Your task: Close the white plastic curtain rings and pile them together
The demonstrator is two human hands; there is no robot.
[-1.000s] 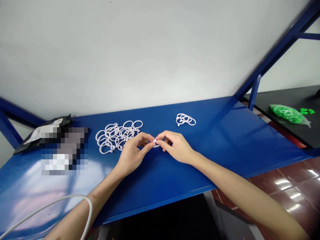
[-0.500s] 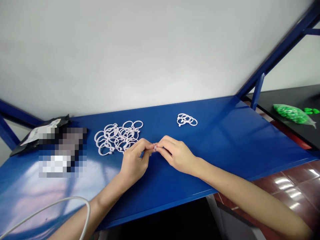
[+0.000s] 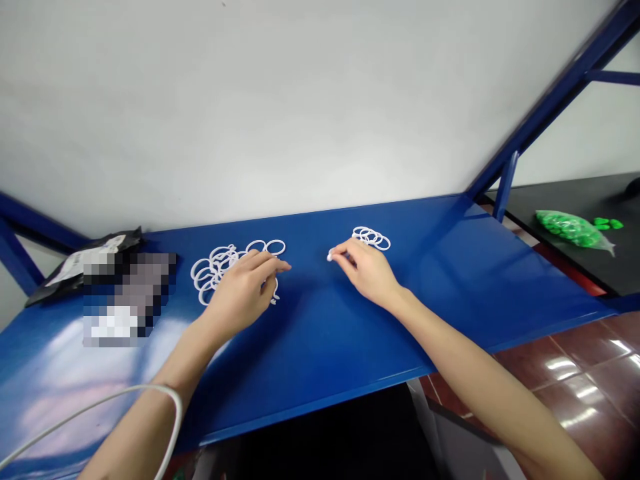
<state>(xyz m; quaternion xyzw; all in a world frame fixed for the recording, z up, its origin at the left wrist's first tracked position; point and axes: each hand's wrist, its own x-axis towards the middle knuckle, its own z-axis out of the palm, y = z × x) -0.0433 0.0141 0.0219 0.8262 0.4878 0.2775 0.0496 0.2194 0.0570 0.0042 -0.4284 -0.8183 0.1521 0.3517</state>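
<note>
White piece (image 3: 330, 257) is sitting pinched in the right hand (image 3: 367, 270), at the ring cluster's (image 3: 371, 237) eight o'clock; the left hand (image 3: 243, 290), now parted, is half-covering the pile (image 3: 215, 267) at nine (grip: can't tell), ending joint handling.

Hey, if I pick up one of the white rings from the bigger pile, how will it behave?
The rings overlap, so one may drag neighbours along. Each is thin, so it's probably light. They hold round outlines, suggesting they're fairly stiff rather than floppy.
</note>
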